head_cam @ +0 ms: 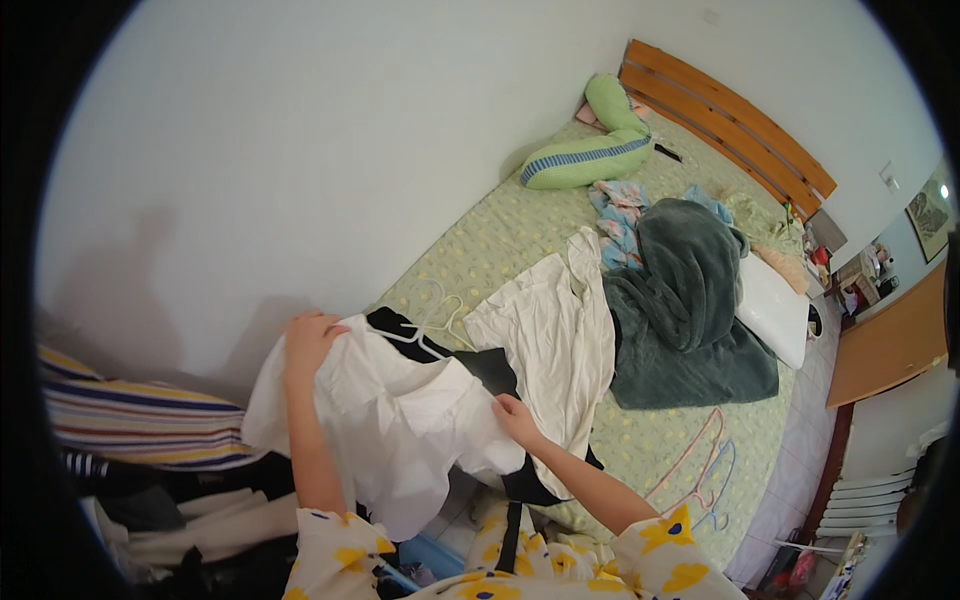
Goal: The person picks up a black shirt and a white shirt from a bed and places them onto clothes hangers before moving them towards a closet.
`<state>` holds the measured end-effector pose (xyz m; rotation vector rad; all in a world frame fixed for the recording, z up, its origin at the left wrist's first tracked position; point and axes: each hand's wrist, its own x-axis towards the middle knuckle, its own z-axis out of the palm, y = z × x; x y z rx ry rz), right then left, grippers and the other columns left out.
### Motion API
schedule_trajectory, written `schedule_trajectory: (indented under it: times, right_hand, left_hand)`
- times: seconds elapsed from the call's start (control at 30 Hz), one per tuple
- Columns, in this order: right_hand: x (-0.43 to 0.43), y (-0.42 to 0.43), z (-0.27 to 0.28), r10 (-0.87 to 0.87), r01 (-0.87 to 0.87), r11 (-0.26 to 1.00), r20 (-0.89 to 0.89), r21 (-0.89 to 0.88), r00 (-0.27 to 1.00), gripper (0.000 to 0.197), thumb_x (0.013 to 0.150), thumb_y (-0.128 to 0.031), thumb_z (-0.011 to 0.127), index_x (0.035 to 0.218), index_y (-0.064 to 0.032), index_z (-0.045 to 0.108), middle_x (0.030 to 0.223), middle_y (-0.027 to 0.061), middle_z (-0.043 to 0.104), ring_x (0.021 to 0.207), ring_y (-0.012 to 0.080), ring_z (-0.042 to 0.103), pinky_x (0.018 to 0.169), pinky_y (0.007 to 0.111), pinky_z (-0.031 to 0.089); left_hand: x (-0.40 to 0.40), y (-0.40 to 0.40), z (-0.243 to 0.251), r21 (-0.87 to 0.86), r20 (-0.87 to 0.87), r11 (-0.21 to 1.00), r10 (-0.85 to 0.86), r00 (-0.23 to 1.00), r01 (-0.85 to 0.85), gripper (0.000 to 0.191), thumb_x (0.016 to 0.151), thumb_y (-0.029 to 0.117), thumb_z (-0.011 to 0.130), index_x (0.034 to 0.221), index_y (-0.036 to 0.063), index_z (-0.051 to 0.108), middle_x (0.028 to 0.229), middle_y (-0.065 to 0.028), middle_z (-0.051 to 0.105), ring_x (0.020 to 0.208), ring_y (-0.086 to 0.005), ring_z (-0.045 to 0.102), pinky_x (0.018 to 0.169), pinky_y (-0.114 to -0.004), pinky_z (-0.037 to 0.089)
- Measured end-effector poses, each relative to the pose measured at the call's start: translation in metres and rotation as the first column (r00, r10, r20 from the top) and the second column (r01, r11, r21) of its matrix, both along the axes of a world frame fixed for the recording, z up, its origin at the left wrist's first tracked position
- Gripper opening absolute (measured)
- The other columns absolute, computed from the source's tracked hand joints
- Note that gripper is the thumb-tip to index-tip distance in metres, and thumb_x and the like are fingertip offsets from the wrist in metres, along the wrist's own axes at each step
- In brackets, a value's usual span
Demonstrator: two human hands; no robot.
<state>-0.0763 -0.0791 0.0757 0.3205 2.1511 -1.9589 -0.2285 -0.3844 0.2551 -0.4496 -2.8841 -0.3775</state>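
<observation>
A white short-sleeved garment hangs spread between my two hands, with a white clothes hanger inside its neckline. My left hand grips the shoulder on the wall side. My right hand pinches the other shoulder between thumb and fingers. Black cloth lies behind the garment on the bed. To its right a crumpled off-white garment is spread over the patterned green sheet. Another pale hanger rests just past the neckline.
A dark grey-green blanket and a green long pillow lie on the bed. Pink and blue hangers rest near its right edge. Striped cloth and piled clothes are at left. A blue container stands below.
</observation>
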Motion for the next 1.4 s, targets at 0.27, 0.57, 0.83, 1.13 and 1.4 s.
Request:
schedule_trajectory:
  times: [0.27,0.57,0.83,1.13,1.4]
  right_hand:
    - [-0.056,0.011,-0.091,-0.092,0.113,0.843,-0.066,0.525,0.994,0.050,0.070,-0.006,0.053,0.118,-0.0048,0.040,0.110,0.0210,0.046,0.099,0.0325,0.049,0.084,0.038,0.041]
    - [0.082,0.049,-0.114,-0.325,0.279,0.836,0.018,0.472,0.945,0.045,0.068,-0.005,0.052,0.113,-0.0044,0.043,0.107,0.0216,0.042,0.096,0.0348,0.048,0.081,0.037,0.043]
    - [0.195,0.084,-0.111,-0.514,0.189,0.799,0.484,0.572,0.708,0.044,0.067,-0.013,0.057,0.108,-0.0057,0.045,0.110,0.0188,0.043,0.099,0.0366,0.046,0.083,0.040,0.040]
    - [0.205,0.102,-0.144,-0.358,0.267,0.933,0.528,0.243,0.770,0.058,0.070,-0.022,0.062,0.120,-0.0013,0.040,0.100,0.0161,0.056,0.088,0.0258,0.055,0.072,0.034,0.044]
    - [0.168,0.087,-0.053,-0.287,0.178,0.921,0.295,0.346,0.911,0.038,0.075,-0.032,0.057,0.074,0.0055,0.051,0.068,0.0204,0.058,0.068,0.0323,0.059,0.059,0.039,0.045]
  left_hand:
    - [-0.074,0.045,-0.200,-0.106,0.112,0.987,0.130,0.985,-0.118,0.042,0.074,0.020,0.059,0.115,0.0162,0.050,0.115,-0.0168,0.044,0.101,-0.0316,0.046,0.081,-0.044,0.041]
    - [0.111,0.177,-0.278,0.355,0.360,0.863,-0.481,0.800,0.359,0.039,0.069,0.008,0.053,0.108,0.0077,0.052,0.113,-0.0213,0.045,0.102,-0.0349,0.045,0.085,-0.042,0.040]
    - [0.228,0.239,-0.264,0.277,0.466,0.649,-0.736,0.491,0.709,0.047,0.069,0.005,0.052,0.116,0.0131,0.047,0.120,-0.0172,0.041,0.099,-0.0351,0.048,0.077,-0.042,0.044]
    - [0.237,0.281,-0.276,0.148,0.777,0.775,-0.476,0.413,0.615,0.063,0.074,0.024,0.061,0.127,0.0119,0.028,0.121,-0.0234,0.036,0.088,-0.0360,0.056,0.068,-0.042,0.048]
    - [0.228,0.311,-0.280,0.442,0.896,0.836,-0.402,0.186,-0.324,0.055,0.078,0.031,0.059,0.119,0.0021,0.035,0.091,-0.0136,0.054,0.075,-0.0217,0.058,0.056,-0.033,0.049]
